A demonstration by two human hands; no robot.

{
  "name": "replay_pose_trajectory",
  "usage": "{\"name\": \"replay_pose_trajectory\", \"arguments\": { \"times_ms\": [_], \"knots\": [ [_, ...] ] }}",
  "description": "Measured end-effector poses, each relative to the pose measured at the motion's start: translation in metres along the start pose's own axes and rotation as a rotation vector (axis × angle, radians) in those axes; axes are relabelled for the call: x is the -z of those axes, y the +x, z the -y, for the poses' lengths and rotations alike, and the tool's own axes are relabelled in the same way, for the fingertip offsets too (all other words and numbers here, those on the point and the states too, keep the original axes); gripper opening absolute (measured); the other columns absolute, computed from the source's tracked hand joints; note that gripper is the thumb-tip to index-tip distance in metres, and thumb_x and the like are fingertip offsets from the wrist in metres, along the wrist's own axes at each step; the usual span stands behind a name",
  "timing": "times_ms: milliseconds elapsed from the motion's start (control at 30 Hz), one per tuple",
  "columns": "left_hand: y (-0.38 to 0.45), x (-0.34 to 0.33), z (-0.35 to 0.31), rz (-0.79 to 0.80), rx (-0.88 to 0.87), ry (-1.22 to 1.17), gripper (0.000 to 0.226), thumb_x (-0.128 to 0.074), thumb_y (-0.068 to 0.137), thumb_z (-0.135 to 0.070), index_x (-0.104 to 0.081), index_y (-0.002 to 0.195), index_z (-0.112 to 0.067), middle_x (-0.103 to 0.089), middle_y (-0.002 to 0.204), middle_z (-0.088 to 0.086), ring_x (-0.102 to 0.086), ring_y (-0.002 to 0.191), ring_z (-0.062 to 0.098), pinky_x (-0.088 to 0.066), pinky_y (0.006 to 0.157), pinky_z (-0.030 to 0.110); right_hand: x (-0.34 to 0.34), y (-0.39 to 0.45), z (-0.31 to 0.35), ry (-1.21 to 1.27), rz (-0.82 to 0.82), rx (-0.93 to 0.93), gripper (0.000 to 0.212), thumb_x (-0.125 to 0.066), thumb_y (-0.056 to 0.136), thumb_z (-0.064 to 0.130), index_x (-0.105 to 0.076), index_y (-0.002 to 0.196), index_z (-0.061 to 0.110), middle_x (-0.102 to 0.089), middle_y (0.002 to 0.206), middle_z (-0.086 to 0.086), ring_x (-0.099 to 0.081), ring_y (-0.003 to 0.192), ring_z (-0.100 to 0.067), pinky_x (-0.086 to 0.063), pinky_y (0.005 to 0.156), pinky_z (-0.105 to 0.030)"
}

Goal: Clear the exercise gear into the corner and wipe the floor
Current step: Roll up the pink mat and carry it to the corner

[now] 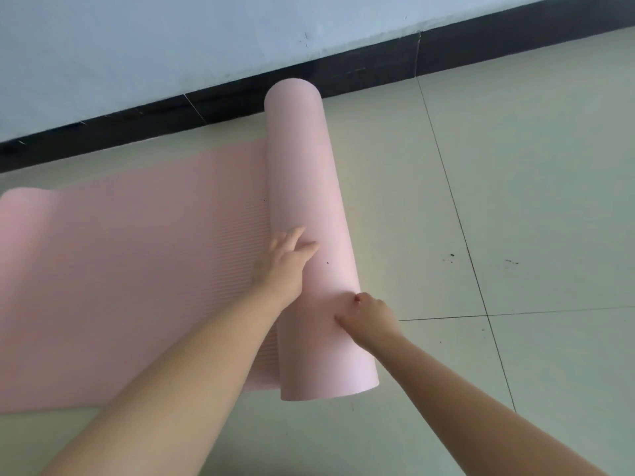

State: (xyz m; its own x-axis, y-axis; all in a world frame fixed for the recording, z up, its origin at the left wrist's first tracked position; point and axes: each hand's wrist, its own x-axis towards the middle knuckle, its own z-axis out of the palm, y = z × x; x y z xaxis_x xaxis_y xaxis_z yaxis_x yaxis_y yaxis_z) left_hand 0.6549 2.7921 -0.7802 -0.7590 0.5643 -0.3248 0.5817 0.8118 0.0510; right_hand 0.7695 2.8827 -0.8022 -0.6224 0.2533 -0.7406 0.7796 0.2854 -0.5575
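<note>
Both hands, left hand (287,261) and right hand (372,319), press the half-rolled mat (309,201).

Pale greenish-white tiled floor (536,187) fills most of view, glossy, soft daylight sheen. Thin dark grout lines (457,214) run from 12 o'clock down toward 5 o'clock, crossed by another line at 3 o'clock. Small dark specks of dirt (450,258) on tiles near 3 o'clock. Black skirting band (360,68) runs diagonally from 9 o'clock up to 1 o'clock. Above it, light blue-grey painted wall (171,39), few small marks.
</note>
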Motion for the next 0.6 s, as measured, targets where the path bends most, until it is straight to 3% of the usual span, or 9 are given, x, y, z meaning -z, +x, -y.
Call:
{"name": "replay_pose_trajectory", "arguments": {
  "times_ms": [67, 167, 267, 333, 467, 500, 600],
  "knots": [
    [-0.002, 0.001, -0.008, 0.063, 0.013, -0.009, 0.061, -0.037, 0.088, 0.004, -0.035, 0.144, -0.022, -0.015, 0.157, -0.005, -0.02, 0.142, 0.022, -0.028, 0.111, 0.03, 0.001, -0.002, 0.001, -0.009, 0.012, 0.018, 0.037, -0.042, 0.092, 0.016, -0.045, 0.127, 0.004, -0.053, 0.126, -0.014, -0.053, 0.096, -0.03, -0.041, 0.065, -0.026],
    [-0.002, 0.008, -0.01, 0.108, 0.124, -0.078, 0.046, -0.044, 0.093, -0.011, -0.041, 0.139, -0.012, -0.017, 0.157, 0.0, -0.026, 0.142, 0.022, -0.03, 0.11, 0.032, 0.007, -0.004, -0.001, 0.055, 0.032, 0.021, 0.042, -0.037, 0.091, 0.007, -0.043, 0.133, 0.004, -0.057, 0.126, -0.016, -0.058, 0.111, -0.032, -0.048, 0.081, -0.031],
    [-0.005, 0.015, -0.005, 0.182, 0.229, -0.144, 0.054, -0.051, 0.092, -0.031, -0.039, 0.14, -0.009, -0.015, 0.158, 0.001, -0.027, 0.142, 0.021, -0.028, 0.113, 0.031, 0.007, -0.01, 0.0, 0.064, 0.093, 0.002, 0.046, -0.039, 0.089, 0.004, -0.039, 0.135, 0.003, -0.059, 0.122, -0.018, -0.062, 0.102, -0.033, -0.043, 0.063, -0.027],
    [-0.006, 0.017, 0.0, 0.185, 0.248, -0.164, 0.061, -0.057, 0.088, -0.039, -0.04, 0.137, -0.008, -0.022, 0.156, 0.004, -0.032, 0.14, 0.022, -0.031, 0.11, 0.032, 0.003, -0.01, 0.003, 0.057, 0.1, 0.006, 0.048, -0.044, 0.09, 0.009, -0.035, 0.136, 0.003, -0.057, 0.12, -0.015, -0.06, 0.098, -0.032, -0.043, 0.062, -0.027],
    [-0.01, 0.013, 0.019, 0.138, 0.263, -0.195, 0.071, -0.067, 0.08, -0.045, -0.037, 0.134, -0.009, -0.045, 0.138, 0.011, -0.046, 0.126, 0.029, -0.041, 0.1, 0.037, -0.01, -0.003, 0.014, 0.116, 0.115, -0.008, 0.028, -0.055, 0.088, 0.017, -0.046, 0.111, 0.003, -0.047, 0.086, -0.003, -0.047, 0.074, -0.019, -0.039, 0.068, -0.028],
    [-0.01, 0.011, 0.027, 0.14, 0.263, -0.269, 0.078, -0.067, 0.08, -0.045, -0.03, 0.141, -0.014, -0.042, 0.143, 0.01, -0.043, 0.131, 0.029, -0.038, 0.103, 0.036, -0.015, -0.002, 0.017, 0.135, 0.107, -0.011, 0.027, -0.057, 0.087, 0.018, -0.049, 0.108, 0.003, -0.049, 0.086, -0.004, -0.047, 0.075, -0.018, -0.039, 0.071, -0.028],
    [-0.011, 0.007, 0.058, 0.205, 0.245, -0.503, 0.092, -0.064, 0.083, -0.045, -0.006, 0.151, -0.024, -0.02, 0.157, 0.003, -0.024, 0.144, 0.024, -0.025, 0.114, 0.033, -0.032, 0.003, 0.025, 0.11, 0.026, -0.013, 0.04, -0.058, 0.086, 0.025, -0.051, 0.121, 0.008, -0.049, 0.12, -0.011, -0.05, 0.104, -0.024, -0.043, 0.085, -0.031]
  ]
}}
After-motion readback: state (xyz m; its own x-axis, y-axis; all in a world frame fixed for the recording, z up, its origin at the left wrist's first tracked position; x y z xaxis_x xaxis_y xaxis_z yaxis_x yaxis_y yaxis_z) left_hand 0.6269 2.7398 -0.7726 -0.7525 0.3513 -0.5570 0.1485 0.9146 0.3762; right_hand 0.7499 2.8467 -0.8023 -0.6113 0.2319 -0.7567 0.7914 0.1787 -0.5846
